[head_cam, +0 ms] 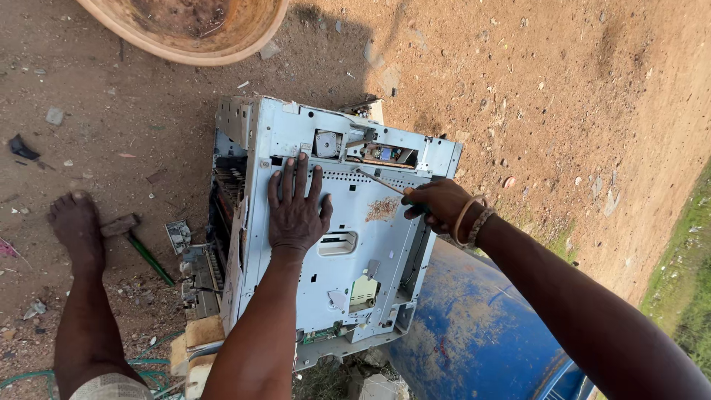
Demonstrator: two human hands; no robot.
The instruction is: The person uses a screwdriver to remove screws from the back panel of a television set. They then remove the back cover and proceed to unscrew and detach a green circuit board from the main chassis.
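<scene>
Left hand (298, 211) pressed flat and open on a stripped white metal chassis (370, 267), right hand (437, 206) closed around a screwdriver (379, 180) working beside the motor bracket (326, 143).

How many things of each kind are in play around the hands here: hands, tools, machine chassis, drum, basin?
Hands: 2, the left hand flat on the chassis, the right hand in a grip on the screwdriver
Screwdriver: 1
Hammer on the ground: 1
Grey metal machine chassis: 1
Blue drum: 1
Basin: 1
Total: 7
</scene>
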